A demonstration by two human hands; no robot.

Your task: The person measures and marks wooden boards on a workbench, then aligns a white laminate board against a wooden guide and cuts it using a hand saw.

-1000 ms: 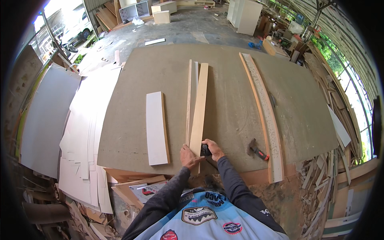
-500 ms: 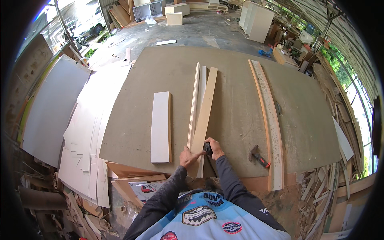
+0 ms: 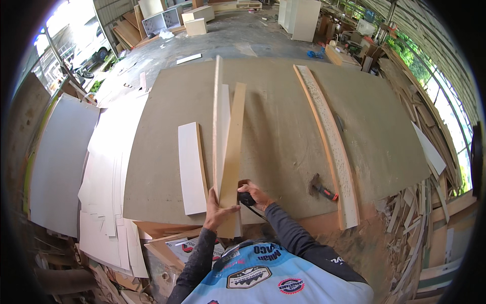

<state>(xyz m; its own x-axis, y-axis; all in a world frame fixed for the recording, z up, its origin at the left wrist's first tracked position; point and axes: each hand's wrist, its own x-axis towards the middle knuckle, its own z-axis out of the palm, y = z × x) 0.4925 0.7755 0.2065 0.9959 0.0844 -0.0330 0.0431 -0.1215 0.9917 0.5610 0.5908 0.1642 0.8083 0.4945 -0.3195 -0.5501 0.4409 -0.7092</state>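
My left hand (image 3: pixel 219 212) is closed around the near ends of wooden strips. Among them are a tan strip (image 3: pixel 234 147) with its broad face up and a thin pale strip (image 3: pixel 218 116) seen on edge, which spread apart toward their far ends. A white strip (image 3: pixel 226 109) shows between these two; whether it is held too I cannot tell. In my right hand (image 3: pixel 258 196) is a black tape measure (image 3: pixel 246 198), its fingers wrapped round it, close against the tan strip's right side. A dark strap or cord hangs from the tape measure.
Everything lies over a large grey-brown board (image 3: pixel 283 152). A short white panel (image 3: pixel 191 167) is on the left. To the right are a hammer (image 3: pixel 323 188) with a red-black handle and a long channel-shaped wooden piece (image 3: pixel 329 131). White sheets (image 3: pixel 109 177) and scrap wood (image 3: pixel 410 223) flank the board.
The strips have risen off the board and a shadow now falls to their right. Both hands moved with them, slightly left and down in view. The head view has shifted a little.
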